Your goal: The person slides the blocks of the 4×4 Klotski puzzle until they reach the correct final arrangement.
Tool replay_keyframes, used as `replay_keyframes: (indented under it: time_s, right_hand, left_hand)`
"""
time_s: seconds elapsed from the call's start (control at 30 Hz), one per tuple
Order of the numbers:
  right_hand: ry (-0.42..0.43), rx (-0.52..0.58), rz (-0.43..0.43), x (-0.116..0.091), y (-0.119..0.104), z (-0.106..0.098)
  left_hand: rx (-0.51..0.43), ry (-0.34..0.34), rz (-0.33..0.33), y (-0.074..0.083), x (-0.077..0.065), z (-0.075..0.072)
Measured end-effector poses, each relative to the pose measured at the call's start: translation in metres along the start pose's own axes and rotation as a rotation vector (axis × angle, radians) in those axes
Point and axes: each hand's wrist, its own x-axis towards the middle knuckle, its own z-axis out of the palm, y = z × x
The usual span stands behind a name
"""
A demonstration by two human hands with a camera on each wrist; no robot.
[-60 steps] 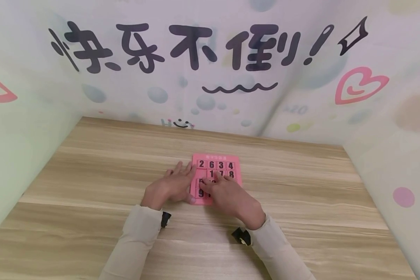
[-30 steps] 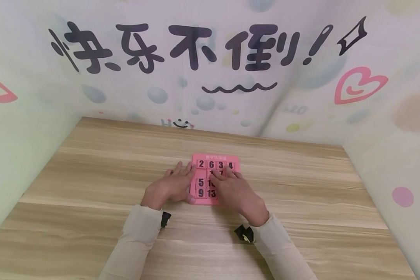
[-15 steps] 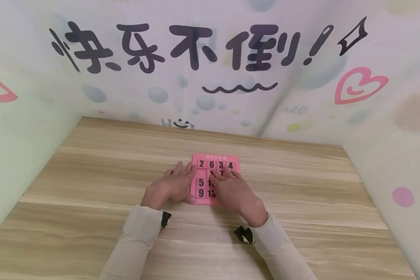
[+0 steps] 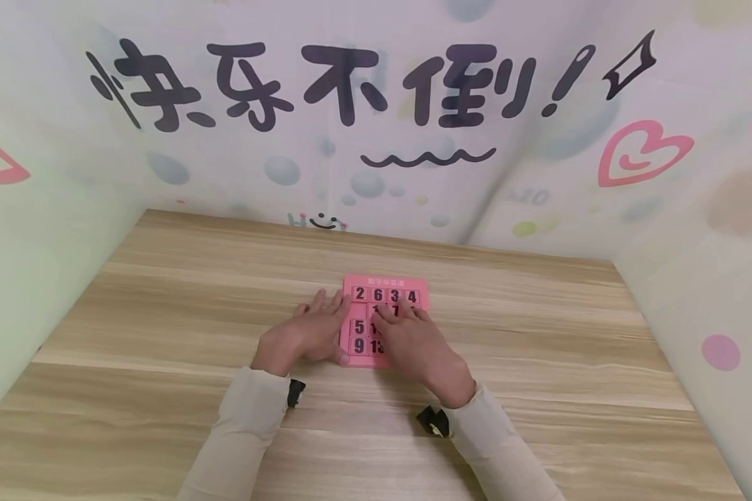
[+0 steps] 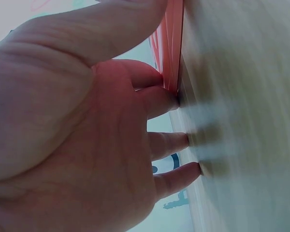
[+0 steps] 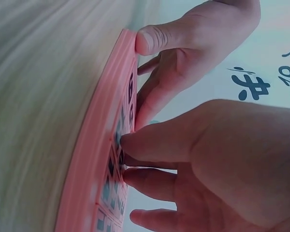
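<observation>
A pink number slide puzzle (image 4: 418,284) lies flat on the table, its black-numbered tiles facing up. A bare slot (image 4: 358,311) shows in its second row at the left, below tile 2 (image 4: 360,294). My left hand (image 4: 313,332) rests along the left side, fingers spread; in the right wrist view its thumb (image 6: 146,42) touches the puzzle's corner. Two left fingertips meet the table in the left wrist view. My right hand (image 4: 416,344) lies over the puzzle's right part, fingertips touching tiles near 1 and 7. It hides the lower right tiles.
The wood-grain table (image 4: 182,299) spreads around the puzzle. Behind it stands a pale printed backdrop (image 4: 238,167) with large black characters; pale walls close both sides. A small black device (image 4: 434,422) sits at the right wrist, another black device (image 4: 296,393) at the left.
Since two seconds ago my right hand has drawn back to the right, uncovering tiles 5 and 9, then shifted slightly left in the last half second. My left hand stays put.
</observation>
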Motion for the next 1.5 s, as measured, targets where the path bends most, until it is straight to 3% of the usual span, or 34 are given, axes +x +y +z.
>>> replay_keyframes:
  time_s: [0.9,1.5]
  right_hand:
    - [0.023,0.092,-0.022,0.004,-0.011,0.005]
    - [-0.002,0.233,-0.08,0.006,-0.004,0.009]
  left_hand:
    - [-0.003,-0.013,-0.011,0.0,-0.001,0.0]
    - [0.009,-0.01,-0.004,0.0,0.001,0.0]
